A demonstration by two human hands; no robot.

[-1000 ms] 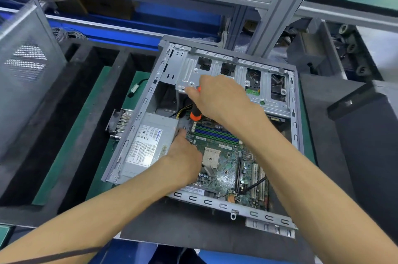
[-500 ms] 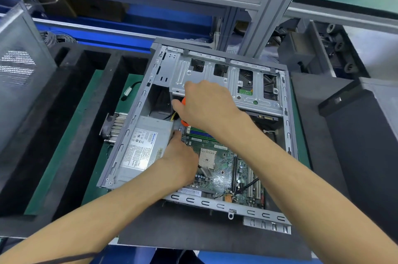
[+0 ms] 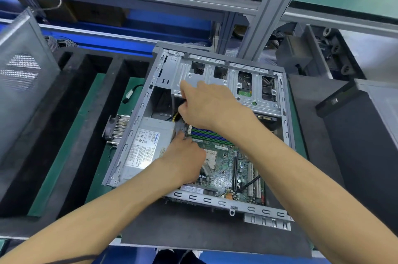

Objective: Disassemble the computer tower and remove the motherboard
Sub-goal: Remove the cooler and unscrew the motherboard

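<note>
The open computer tower (image 3: 137, 117) lies on its side on a dark mat, with the green motherboard (image 3: 228, 162) bare inside it. My right hand (image 3: 211, 108) hovers over the board's far left corner, fingers curled round a screwdriver. Only a dark bit of the screwdriver (image 3: 182, 102) shows under the hand. My left hand (image 3: 183, 160) rests on the board beside the power supply (image 3: 146, 145). Its fingers bend down toward the memory slots (image 3: 206, 132), and their tips are hidden.
A silver drive cage (image 3: 247, 85) spans the far side of the case. A finned heatsink (image 3: 119, 128) lies outside the case's left wall. A perforated side panel (image 3: 21, 74) leans at far left over black foam dividers (image 3: 90, 100). A black tower (image 3: 366, 138) stands at right.
My right hand has shifted slightly up and left, and the screwdriver's orange handle is now covered by the hand. My left hand stays on the board.
</note>
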